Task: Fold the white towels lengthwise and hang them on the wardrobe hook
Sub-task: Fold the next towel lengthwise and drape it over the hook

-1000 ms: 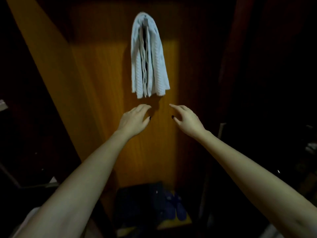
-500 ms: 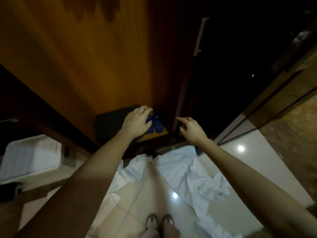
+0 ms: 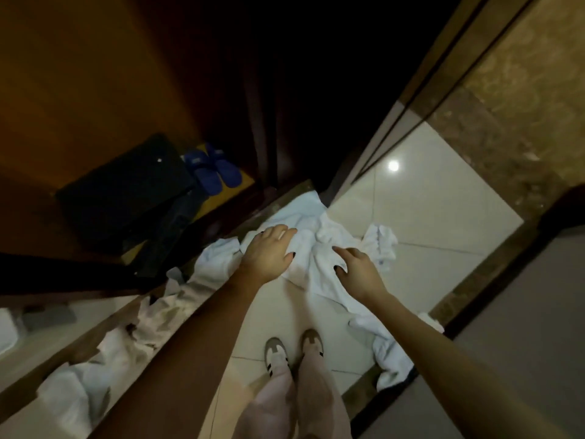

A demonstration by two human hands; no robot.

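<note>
White crumpled terry towels (image 3: 319, 248), two heaps, strewn over glossy cream floor tiles (image 3: 427, 217); left hand (image 3: 269, 255) and right hand (image 3: 357, 270) above, fingers loosely spread, holding nothing.

Arms outstretched; left hand (image 3: 269, 253), right hand (image 3: 357, 269) palm-down, fingers relaxed.

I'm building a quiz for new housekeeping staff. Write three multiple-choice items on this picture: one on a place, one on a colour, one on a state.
1. Where are the blue slippers? A on a chair; B in the wardrobe, beside the black case; C on a towel.
2. What colour is the towel below the left hand and right hand? A white; B blue; C black.
3. How does that towel lie? A hung on a hook; B neatly folded; C crumpled on the tiled floor.
Key: 1 B, they sit beside the case; 2 A, it shows white; 3 C, it lies bunched on the tiles.
</note>
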